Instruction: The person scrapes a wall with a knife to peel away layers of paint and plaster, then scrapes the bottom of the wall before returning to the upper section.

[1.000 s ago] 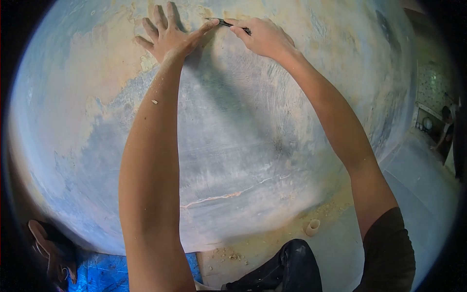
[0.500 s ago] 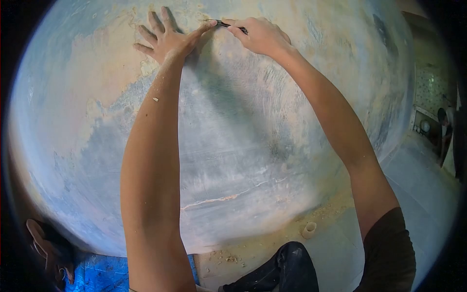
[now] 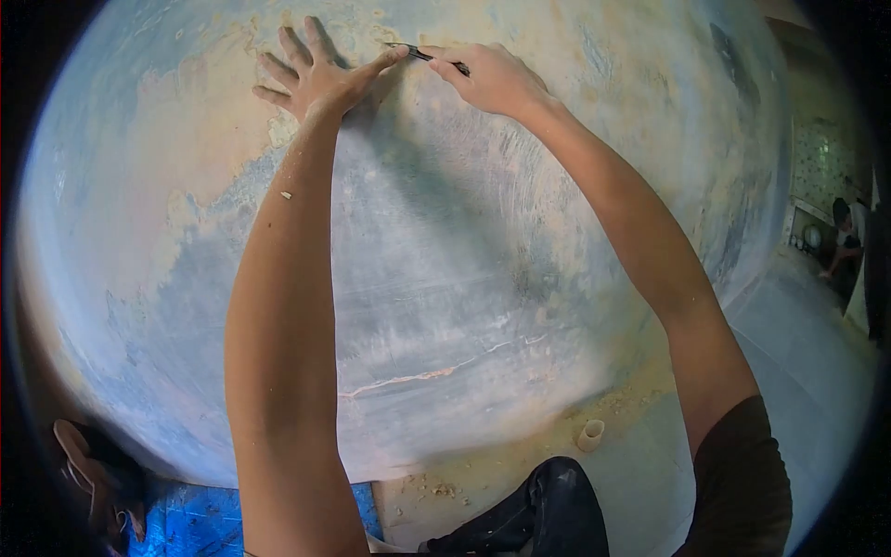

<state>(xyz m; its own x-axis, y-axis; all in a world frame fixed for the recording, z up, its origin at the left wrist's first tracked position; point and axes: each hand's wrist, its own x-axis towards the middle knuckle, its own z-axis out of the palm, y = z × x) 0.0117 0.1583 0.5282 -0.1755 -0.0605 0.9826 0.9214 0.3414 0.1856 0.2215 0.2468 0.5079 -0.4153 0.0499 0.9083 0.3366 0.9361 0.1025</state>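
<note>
A large rounded surface (image 3: pixel 418 232), mottled in pale blue, grey and cream paint, fills most of the view. My left hand (image 3: pixel 320 79) lies on its upper part with the fingers spread. Its thumb stretches right and appears to rest against the blade of a slim black-handled knife (image 3: pixel 419 54). To the right of it, my right hand (image 3: pixel 497 79) is closed around the knife's handle. The tip of the blade points left and seems to touch the surface. A small pale chip sticks to my left forearm.
A cracked line (image 3: pixel 422 376) runs across the lower surface. Below are scattered shavings (image 3: pixel 444 489), a pale open tube (image 3: pixel 590 435), a blue tarp (image 3: pixel 195 520) and sandals (image 3: pixel 88 464). Another person (image 3: pixel 846 232) is at the far right.
The knife and my right hand have shifted slightly left and down, with more of the blade showing past my left thumb. The person at far right has leaned into view.
</note>
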